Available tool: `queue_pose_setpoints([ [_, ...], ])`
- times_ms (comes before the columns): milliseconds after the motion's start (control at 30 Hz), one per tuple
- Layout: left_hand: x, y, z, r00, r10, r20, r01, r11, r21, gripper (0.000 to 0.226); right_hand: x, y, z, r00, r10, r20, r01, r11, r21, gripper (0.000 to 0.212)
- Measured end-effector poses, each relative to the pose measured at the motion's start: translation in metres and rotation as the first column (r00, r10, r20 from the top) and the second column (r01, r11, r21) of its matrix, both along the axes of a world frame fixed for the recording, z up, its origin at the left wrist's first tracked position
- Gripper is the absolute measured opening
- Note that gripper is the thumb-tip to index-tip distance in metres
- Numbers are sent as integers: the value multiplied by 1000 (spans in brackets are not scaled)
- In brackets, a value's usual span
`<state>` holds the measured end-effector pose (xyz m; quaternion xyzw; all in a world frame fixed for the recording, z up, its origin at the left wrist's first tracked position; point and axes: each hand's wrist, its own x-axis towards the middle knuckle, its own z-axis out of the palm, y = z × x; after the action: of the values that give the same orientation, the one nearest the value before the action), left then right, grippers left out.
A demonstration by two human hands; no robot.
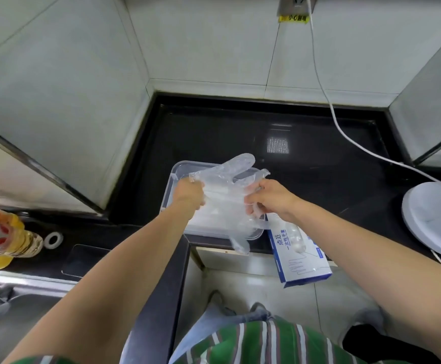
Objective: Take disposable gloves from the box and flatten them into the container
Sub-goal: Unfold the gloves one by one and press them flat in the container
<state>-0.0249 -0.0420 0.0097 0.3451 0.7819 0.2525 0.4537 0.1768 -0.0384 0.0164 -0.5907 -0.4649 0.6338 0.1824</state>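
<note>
A clear plastic disposable glove is stretched between both hands above a translucent rectangular container on the black counter. My left hand pinches the glove's left edge. My right hand grips its right side, and crumpled clear film hangs down below it over the container's near edge. A blue and white glove box lies just right of the container, jutting over the counter's front edge, with a glove poking out of its opening. What lies on the container's floor is hidden behind the film.
A white fan base stands at the right with a white cable running up to a wall socket. An orange-labelled bottle and a small white ring sit at the left beside a metal sink. Tiled walls enclose the counter corner.
</note>
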Motion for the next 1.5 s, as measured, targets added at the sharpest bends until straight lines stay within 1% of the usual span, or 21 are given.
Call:
queue_pose_setpoints([
  [67, -3, 2, -8, 971, -99, -219, 118, 990, 76, 36, 0, 6, -1, 996, -94, -8, 94, 994, 54, 16],
  [133, -4, 2, -12, 947, -105, -305, 145, 983, 112, 35, 1, 15, -2, 976, -217, -13, 217, 967, 136, 15],
  [233, -3, 5, -24, 860, -208, -466, 272, 959, 74, 34, 0, 25, -3, 919, -387, 78, 334, 868, 368, 41],
  [333, -8, 7, -34, 802, -277, -529, 369, 926, 75, 34, -12, 22, 5, 915, -398, 68, 215, 623, 752, 40],
  [367, -9, 7, -36, 775, -305, -553, 396, 917, 49, 35, -18, 22, 6, 938, -342, 60, 154, 565, 811, 35],
  [400, -10, 7, -36, 762, -322, -563, 409, 912, 32, 36, -24, 22, 6, 965, -254, 58, 97, 558, 824, 29],
  [467, -12, 6, -38, 692, -376, -616, 464, 885, -18, 39, -37, 21, 4, 996, -12, 94, -54, 741, 670, 21],
  [533, -15, 6, -40, 658, -378, -651, 481, 876, -22, 42, -46, 21, -5, 943, 255, 212, -312, 897, 311, 23],
  [600, -16, 7, -43, 624, -402, -670, 502, 864, -50, 44, -54, 20, -20, 853, 422, 307, -439, 899, -17, 39],
  [667, -16, 8, -46, 567, -425, -706, 543, 837, -68, 45, -59, 17, -32, 841, 455, 294, -431, 891, -146, 54],
  [700, -16, 8, -45, 557, -407, -724, 546, 836, -51, 45, -61, 18, -37, 853, 446, 270, -416, 894, -165, 58],
  [767, -14, 8, -46, 448, -371, -814, 604, 797, -31, 48, -65, 19, -45, 873, 427, 234, -393, 902, -179, 64],
  [800, -12, 8, -45, 375, -343, -861, 655, 756, -16, 50, -67, 20, -49, 878, 423, 224, -389, 903, -182, 65],
  [867, -3, 10, -40, 333, -304, -892, 755, 652, 60, 49, -69, 20, -53, 874, 430, 226, -396, 900, -181, 67],
  [933, 8, 13, -39, 388, -447, -806, 793, 608, 45, 42, -70, 20, -57, 858, 457, 235, -423, 888, -182, 67],
  [1000, 16, 18, -45, 527, -595, -607, 709, 702, -72, 39, -69, 21, -60, 849, 475, 229, -437, 877, -198, 70],
  [1067, 13, 22, -57, 678, -606, -417, 583, 788, -197, 52, -67, 22, -63, 850, 482, 214, -435, 870, -233, 76],
  [1100, 7, 22, -64, 707, -599, -377, 556, 799, -226, 57, -65, 23, -65, 855, 477, 205, -424, 869, -254, 79],
  [1233, -14, 20, -78, 679, -671, -299, 591, 740, -321, 76, -60, 28, -67, 871, 421, 252, -340, 888, -310, 75],
  [1367, -21, 14, -81, 626, -734, -262, 625, 674, -393, 103, -61, 28, -70, 839, 426, 338, -318, 888, -331, 79],
  [1500, -18, 11, -85, 537, -807, -246, 656, 583, -480, 113, -61, 28, -74, 743, 528, 412, -408, 845, -347, 93],
])
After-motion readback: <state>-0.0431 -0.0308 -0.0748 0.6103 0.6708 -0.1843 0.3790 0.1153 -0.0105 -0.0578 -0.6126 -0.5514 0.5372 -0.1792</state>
